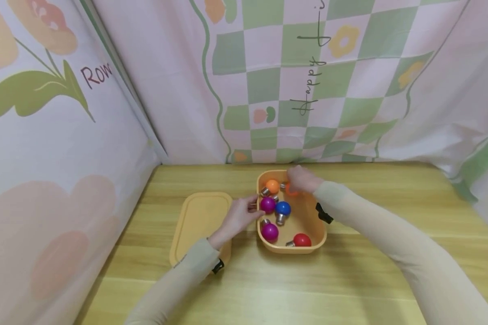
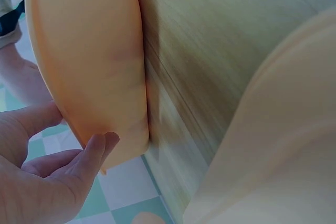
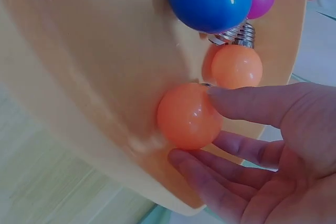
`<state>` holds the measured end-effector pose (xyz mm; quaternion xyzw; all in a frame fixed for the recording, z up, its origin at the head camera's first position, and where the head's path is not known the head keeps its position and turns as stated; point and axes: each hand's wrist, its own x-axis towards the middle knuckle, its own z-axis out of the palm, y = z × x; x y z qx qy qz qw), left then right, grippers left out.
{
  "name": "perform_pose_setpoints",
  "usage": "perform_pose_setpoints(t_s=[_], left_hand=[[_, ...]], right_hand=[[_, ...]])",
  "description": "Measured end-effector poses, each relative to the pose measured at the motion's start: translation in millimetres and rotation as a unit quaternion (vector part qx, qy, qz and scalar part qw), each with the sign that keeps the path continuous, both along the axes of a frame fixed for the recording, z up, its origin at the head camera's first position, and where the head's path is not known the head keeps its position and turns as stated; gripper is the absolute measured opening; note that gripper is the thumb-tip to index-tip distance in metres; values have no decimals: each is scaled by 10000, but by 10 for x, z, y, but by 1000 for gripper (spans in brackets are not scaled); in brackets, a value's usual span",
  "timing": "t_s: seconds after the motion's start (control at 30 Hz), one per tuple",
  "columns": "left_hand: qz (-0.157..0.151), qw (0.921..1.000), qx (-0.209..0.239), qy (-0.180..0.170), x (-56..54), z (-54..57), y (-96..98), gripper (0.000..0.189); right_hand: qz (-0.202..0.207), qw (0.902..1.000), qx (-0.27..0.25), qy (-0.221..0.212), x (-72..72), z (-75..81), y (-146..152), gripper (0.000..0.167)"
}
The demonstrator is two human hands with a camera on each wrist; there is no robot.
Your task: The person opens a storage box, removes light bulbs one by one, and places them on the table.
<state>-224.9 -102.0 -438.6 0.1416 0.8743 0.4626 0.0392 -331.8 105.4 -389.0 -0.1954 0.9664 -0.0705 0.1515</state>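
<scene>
A yellow-orange plastic box stands on the table with several colored light bulbs in it. At its far end my right hand reaches over the rim. Its thumb and fingers hold an orange light bulb near the box wall. A second orange bulb lies beside it. My left hand grips the box's left rim, thumb and fingers on either side of the wall, as the left wrist view shows. Close to that hand are a purple bulb and a blue bulb.
Another purple bulb and a red bulb lie at the box's near end. A flat matching lid lies on the wooden table, partly under the left forearm. Patterned cloth hangs behind the table.
</scene>
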Motion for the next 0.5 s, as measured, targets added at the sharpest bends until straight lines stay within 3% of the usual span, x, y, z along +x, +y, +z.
perform_pose_setpoints(t_s=[0.5], left_hand=[[82, 9998, -101, -148, 2, 17, 7, 56]], right_hand=[[381, 9982, 258, 373, -43, -79, -46, 11]])
